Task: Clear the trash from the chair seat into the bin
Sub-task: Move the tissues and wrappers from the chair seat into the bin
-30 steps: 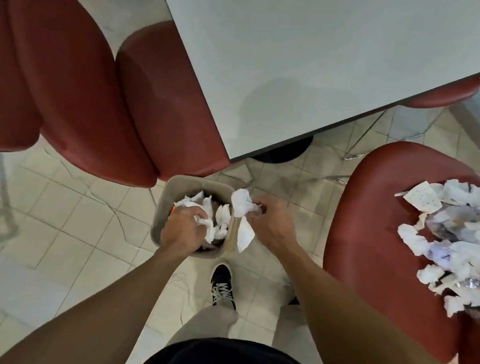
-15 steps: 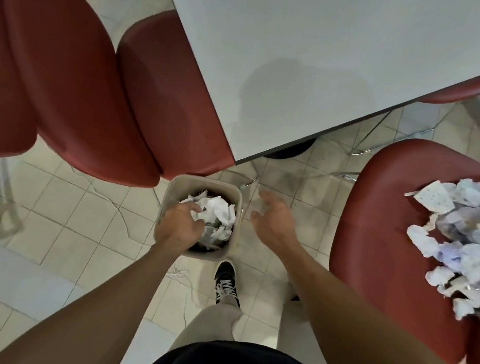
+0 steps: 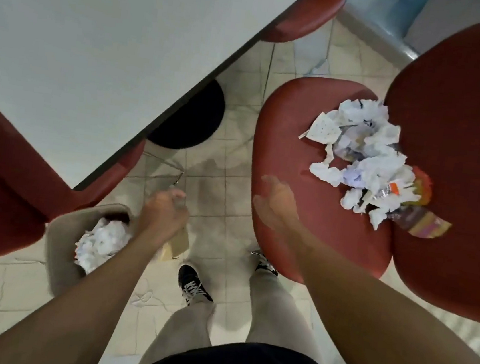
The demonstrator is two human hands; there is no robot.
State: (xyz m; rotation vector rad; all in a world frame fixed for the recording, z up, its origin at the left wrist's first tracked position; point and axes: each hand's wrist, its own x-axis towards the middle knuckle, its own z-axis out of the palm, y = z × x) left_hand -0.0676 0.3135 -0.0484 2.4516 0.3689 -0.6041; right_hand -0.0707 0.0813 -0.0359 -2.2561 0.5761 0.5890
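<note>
Trash heaped on the red chair seat, bin on the floor to the left.

The trash point(image 3: 367, 160), mostly crumpled white paper with some coloured wrappers, lies piled at the back of the chair seat point(image 3: 305, 123), against the backrest. The right hand point(image 3: 274, 206) is blurred over the seat's front part, short of the pile; its fingers look extended and hold nothing. The bin point(image 3: 61, 239) stands on the tiled floor point(image 3: 225, 192) by another red chair, with white paper inside. The left hand point(image 3: 163, 215) is at the bin's right rim, fingers curled; whether they grip the rim I cannot tell. A pale desk point(image 3: 100, 31) fills the upper left.
</note>
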